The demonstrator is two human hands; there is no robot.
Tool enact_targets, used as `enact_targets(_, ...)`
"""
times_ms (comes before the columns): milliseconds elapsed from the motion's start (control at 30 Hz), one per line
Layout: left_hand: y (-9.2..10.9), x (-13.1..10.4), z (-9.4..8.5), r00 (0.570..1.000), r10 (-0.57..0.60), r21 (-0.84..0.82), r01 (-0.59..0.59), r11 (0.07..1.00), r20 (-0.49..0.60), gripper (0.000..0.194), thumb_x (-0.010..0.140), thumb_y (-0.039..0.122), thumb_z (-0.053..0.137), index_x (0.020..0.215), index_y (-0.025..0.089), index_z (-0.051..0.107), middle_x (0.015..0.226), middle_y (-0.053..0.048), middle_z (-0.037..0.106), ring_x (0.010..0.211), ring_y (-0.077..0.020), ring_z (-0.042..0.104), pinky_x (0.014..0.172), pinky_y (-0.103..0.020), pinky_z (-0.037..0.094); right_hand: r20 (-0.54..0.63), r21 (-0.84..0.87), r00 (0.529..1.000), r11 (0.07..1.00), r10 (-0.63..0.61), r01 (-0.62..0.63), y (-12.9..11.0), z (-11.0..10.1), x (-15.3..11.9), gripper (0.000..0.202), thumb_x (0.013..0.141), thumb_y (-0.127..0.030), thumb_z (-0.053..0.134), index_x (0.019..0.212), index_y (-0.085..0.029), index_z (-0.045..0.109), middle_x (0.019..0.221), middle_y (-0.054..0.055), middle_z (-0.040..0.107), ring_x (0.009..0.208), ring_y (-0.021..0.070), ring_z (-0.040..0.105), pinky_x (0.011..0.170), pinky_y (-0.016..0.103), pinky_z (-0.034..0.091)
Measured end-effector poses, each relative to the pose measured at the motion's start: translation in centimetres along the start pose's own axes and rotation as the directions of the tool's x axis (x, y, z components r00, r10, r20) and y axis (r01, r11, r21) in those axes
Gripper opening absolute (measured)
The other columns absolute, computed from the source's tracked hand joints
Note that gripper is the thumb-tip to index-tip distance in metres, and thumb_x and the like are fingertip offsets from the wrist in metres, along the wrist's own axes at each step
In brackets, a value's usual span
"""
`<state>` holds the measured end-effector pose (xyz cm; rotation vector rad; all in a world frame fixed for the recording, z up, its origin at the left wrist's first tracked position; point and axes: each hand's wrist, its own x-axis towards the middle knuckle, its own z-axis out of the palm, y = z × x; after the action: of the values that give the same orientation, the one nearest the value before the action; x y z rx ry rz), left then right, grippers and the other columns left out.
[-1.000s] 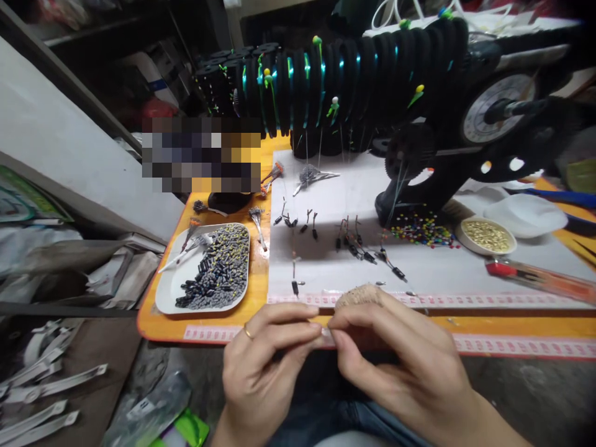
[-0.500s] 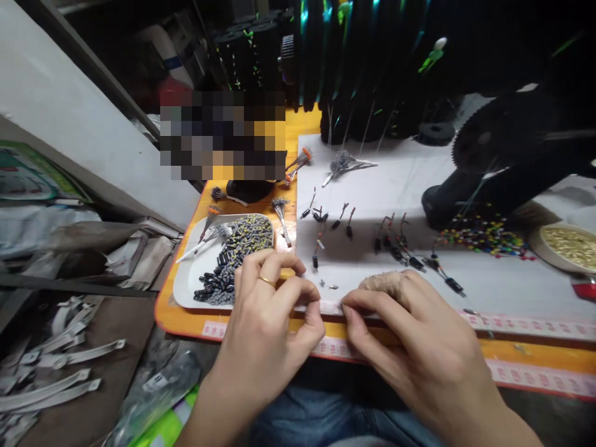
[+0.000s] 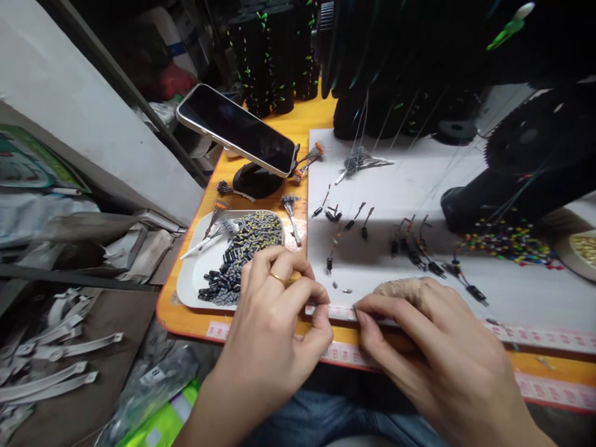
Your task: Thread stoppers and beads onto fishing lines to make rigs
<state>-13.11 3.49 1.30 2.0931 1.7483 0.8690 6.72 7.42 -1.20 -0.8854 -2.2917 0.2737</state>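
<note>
My left hand [image 3: 274, 323], with a ring on one finger, has its thumb and forefinger pinched together above the table's front edge. Opposite it, the thumb and forefinger of my right hand [image 3: 437, 335] are also pinched. Whatever either hand holds is too fine to make out. A beige wrapping [image 3: 403, 290] covers one finger of the right hand. Between and just beyond the fingertips lie two tiny grey pieces, one a small metallic piece [image 3: 346, 291]. Beside my left hand is a white tray [image 3: 189, 282] heaped with small grey, black and yellow-tipped pieces [image 3: 256, 233].
A phone [image 3: 237, 127] leans on a black stand. Several black pieces with short stems [image 3: 329, 264] lie on the white sheet [image 3: 372, 186]. Colourful beads [image 3: 512, 242] and a bowl [image 3: 570, 264] are at right. Thread-wound black spools rise behind. Measuring tape [image 3: 554, 338] runs along the edge.
The camera view has shifted, so the table things sit differently in the picture. Both hands keep nearly the same pinched pose.
</note>
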Motion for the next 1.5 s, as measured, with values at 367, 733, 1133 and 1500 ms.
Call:
enact_targets(367,-0.1,-0.1,0.3,0.999,0.037,0.002,-0.036,0.999,-0.034,0.016,0.085,0.004,0.06,0.084,0.019,0.064,0.099,-0.007,0.06,0.111,-0.0273,0.045,0.095,-0.046,0.036,-0.02,-0.101,0.999,0.994,0.031,-0.032,0.5,-1.3,-0.9,0.011,0.088,-0.009,0.069,0.093,-0.018,0.066,0.079,0.004,0.063,0.077,0.0192,0.054,0.073,0.036,0.035)
enact_targets(733,-0.1,0.0,0.2,1.0,0.022,-0.015,-0.022,1.0,-0.009,0.016,0.086,0.003,0.06,0.085,0.018,0.065,0.101,-0.008,0.059,0.112,-0.0265,0.045,0.096,-0.043,0.038,-0.063,-0.075,0.997,0.996,0.051,-0.056,0.2,-1.2,-0.6,0.01,0.088,-0.007,0.069,0.09,-0.016,0.067,0.076,0.004,0.063,0.075,0.0184,0.053,0.072,0.035,0.034)
enact_targets(1133,0.0,0.3,0.0,1.0,-0.027,-0.04,0.028,0.999,0.005,0.015,0.084,0.006,0.062,0.081,0.02,0.064,0.102,-0.007,0.06,0.111,-0.0263,0.047,0.096,-0.043,0.042,0.009,-0.104,1.0,0.995,0.014,-0.013,0.8,-1.4,-1.4,0.011,0.089,-0.016,0.07,0.098,-0.019,0.065,0.082,0.005,0.064,0.078,0.0219,0.055,0.072,0.037,0.034)
enact_targets(1500,1.0,-1.4,0.0,0.98,0.081,-0.041,-0.09,0.995,-0.183,0.021,0.082,-0.001,0.064,0.088,0.019,0.063,0.097,-0.006,0.06,0.103,-0.0221,0.053,0.093,-0.038,0.047,-0.08,0.052,0.992,0.994,0.1,-0.096,-0.6,-1.8,-1.5,0.02,0.087,-0.007,0.068,0.101,-0.021,0.065,0.084,0.003,0.068,0.076,0.0176,0.062,0.069,0.034,0.044)
